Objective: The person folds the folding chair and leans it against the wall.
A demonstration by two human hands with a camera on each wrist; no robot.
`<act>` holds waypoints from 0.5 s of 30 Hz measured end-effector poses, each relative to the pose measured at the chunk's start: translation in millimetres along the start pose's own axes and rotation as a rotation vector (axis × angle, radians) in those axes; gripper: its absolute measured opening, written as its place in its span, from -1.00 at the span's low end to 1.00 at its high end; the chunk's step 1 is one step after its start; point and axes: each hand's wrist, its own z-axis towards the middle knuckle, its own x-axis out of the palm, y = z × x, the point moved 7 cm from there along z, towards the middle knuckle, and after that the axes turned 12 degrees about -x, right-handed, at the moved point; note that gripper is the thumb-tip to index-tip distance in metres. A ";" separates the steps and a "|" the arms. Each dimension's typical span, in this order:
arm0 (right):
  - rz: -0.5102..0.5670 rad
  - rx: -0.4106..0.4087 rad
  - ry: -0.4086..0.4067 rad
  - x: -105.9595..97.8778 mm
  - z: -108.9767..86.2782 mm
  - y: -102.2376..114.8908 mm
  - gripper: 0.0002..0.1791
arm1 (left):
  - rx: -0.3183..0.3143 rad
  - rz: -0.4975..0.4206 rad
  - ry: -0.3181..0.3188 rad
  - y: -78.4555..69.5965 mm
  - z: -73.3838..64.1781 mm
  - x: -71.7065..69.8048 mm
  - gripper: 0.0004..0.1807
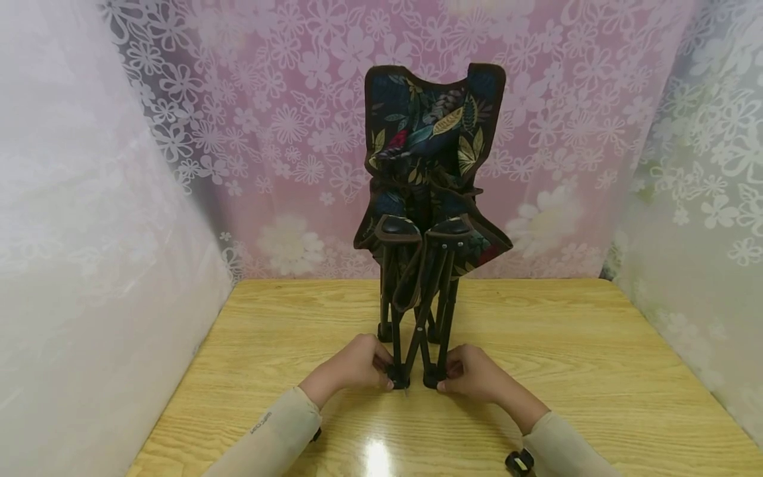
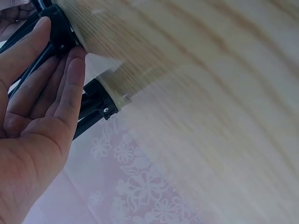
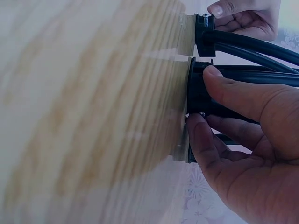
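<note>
A small folding camp chair stands upright, partly folded, its dark leaf-print fabric bunched above thin black legs. At its near left foot, my left hand pinches the black plastic end between thumb and fingers. My right hand grips the near right foot the same way. In the left wrist view, thumb and fingers lie on either side of the black foot. The right wrist view has the thumb above and a fingertip below the other foot, close against the tabletop.
The wooden table bears the chair, with its two far feet behind the near ones. Pink floral cloth hangs behind, and pale curtains flank both sides. Black wrist straps show below the sleeves.
</note>
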 end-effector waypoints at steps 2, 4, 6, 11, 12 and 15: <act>-0.008 -0.003 0.000 -0.2 0.7 0.5 -0.70 | -0.003 -0.002 0.001 1.0 0.7 0.1 -0.57; -0.013 -0.005 -0.004 -0.6 1.4 1.4 -0.71 | -0.005 -0.005 0.000 1.6 1.4 0.1 -0.56; -0.019 -0.010 -0.006 -1.4 2.1 2.4 -0.72 | -0.006 -0.007 -0.003 1.7 2.0 0.3 -0.55; -0.016 -0.006 -0.008 -1.6 3.7 2.3 -0.73 | -0.010 -0.009 -0.004 0.6 3.5 0.6 -0.57; -0.014 0.000 -0.008 -1.4 4.1 1.8 -0.73 | -0.011 -0.008 -0.006 0.3 3.8 0.4 -0.58; -0.015 0.000 -0.009 -1.6 5.0 1.1 -0.74 | -0.018 -0.006 -0.010 -0.5 4.7 -0.3 -0.59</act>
